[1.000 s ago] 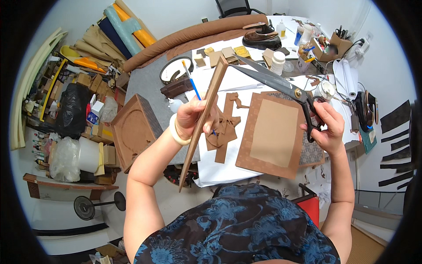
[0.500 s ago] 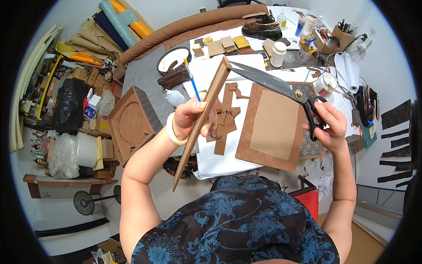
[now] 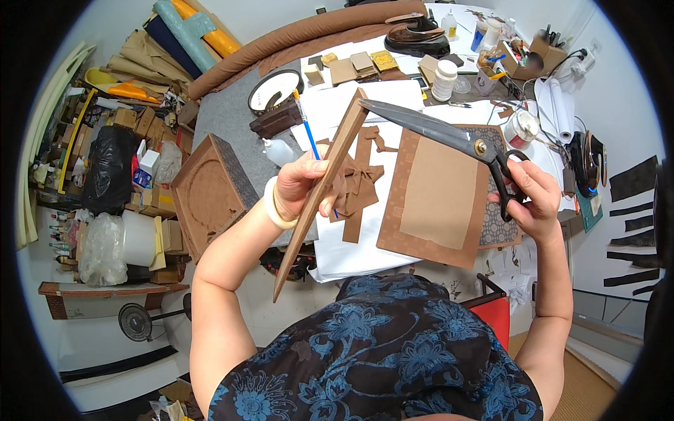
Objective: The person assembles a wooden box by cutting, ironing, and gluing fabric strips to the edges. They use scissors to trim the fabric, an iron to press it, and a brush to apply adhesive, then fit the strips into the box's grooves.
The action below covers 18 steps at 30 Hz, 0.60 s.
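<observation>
While the left hand (image 3: 300, 188) is folded round a tilted board (image 3: 316, 196) (a brush (image 3: 309, 133) too), the right hand (image 3: 536, 200) curls round shears (image 3: 481, 148).
Held above the bench (image 3: 232, 105), the shears point at the board's upper end; beyond lie a panel (image 3: 432, 196) and, farthest, a brown roll (image 3: 309, 36).

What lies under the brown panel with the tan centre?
A grey-patterned panel shows past the right edge of the brown panel, white paper past its left; the rest underneath is covered.
</observation>
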Motion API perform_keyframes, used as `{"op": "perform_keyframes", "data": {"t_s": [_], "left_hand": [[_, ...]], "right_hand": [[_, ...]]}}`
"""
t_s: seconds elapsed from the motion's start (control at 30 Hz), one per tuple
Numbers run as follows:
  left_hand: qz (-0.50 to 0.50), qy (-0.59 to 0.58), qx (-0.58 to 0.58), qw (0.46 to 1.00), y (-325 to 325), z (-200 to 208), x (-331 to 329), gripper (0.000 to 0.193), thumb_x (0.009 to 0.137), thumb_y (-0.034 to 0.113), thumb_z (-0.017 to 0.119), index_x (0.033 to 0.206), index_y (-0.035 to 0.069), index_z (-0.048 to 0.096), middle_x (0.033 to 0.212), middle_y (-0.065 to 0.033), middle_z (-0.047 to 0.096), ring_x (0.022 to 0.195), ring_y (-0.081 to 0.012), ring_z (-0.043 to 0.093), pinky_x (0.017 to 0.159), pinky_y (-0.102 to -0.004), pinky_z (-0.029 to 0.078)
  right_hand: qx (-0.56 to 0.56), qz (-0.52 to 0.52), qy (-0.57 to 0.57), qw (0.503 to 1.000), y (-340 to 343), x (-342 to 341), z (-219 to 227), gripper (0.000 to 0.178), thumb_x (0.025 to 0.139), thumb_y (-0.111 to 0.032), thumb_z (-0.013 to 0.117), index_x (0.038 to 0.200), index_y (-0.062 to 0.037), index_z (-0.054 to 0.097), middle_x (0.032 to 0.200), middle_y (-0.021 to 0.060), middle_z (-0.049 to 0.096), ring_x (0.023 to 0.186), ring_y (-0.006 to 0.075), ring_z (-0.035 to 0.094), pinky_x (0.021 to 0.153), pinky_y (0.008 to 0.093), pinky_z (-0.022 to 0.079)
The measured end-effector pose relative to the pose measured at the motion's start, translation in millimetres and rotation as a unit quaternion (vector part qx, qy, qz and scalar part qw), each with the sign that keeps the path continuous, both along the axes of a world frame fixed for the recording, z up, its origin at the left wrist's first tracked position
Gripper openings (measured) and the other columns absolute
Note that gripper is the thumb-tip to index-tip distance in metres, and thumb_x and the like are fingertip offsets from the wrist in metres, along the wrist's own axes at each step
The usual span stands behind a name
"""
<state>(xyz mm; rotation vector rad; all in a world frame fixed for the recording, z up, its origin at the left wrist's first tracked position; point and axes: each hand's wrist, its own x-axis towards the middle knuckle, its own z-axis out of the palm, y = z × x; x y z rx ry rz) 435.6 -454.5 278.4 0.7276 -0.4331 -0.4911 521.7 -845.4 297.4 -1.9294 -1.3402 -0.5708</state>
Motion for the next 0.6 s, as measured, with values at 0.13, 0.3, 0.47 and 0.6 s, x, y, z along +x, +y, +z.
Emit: {"op": "perform_keyframes", "data": {"t_s": [0.13,0.3,0.47,0.6], "left_hand": [[0.0,-0.001,-0.003,1.0,-3.2,0.1,-0.6,0.023,0.1,0.025,0.052,0.086,0.006,0.055,0.052,-0.0107,0.062,0.031,-0.013,0.034,0.033,-0.0271,0.023],[0.009,-0.005,0.0,1.0,-3.7,0.7,-2.7,0.023,0.1,0.024,0.052,0.085,0.006,0.055,0.053,-0.0107,0.062,0.03,-0.0132,0.035,0.033,-0.0269,0.023],[0.036,-0.072,-0.022,0.997,9.1,8.1,17.5,0.02,0.1,0.021,0.049,0.089,0.006,0.057,0.051,-0.0058,0.056,0.029,-0.0131,0.035,0.03,-0.0268,0.023],[0.315,-0.06,-0.112,0.941,44.7,49.8,60.5,0.014,0.095,0.02,0.058,0.09,0.008,0.062,0.059,-0.0003,0.056,0.045,-0.0102,0.04,0.042,-0.026,0.028]], "right_hand": [[-0.004,-0.003,0.002,1.0,-2.3,-2.2,0.1,0.061,0.063,0.005,0.076,0.122,0.0061,0.064,0.084,0.0132,0.067,0.066,0.021,0.065,0.056,0.0298,0.052],[0.002,-0.005,-0.025,1.0,-3.5,0.0,-3.6,0.058,0.066,0.0,0.08,0.122,0.0055,0.064,0.082,0.0125,0.066,0.063,0.02,0.062,0.054,0.0297,0.05],[0.132,-0.054,0.148,0.979,25.5,-17.2,-22.2,0.057,0.072,-0.026,0.09,0.115,0.0012,0.064,0.075,-0.0009,0.05,0.064,0.0094,0.045,0.055,0.0241,0.034],[0.265,-0.015,0.442,0.857,57.9,-43.2,-62.8,0.054,0.083,-0.033,0.083,0.118,-0.0004,0.059,0.085,-0.0058,0.047,0.075,0.0033,0.043,0.066,0.0182,0.035]]}}
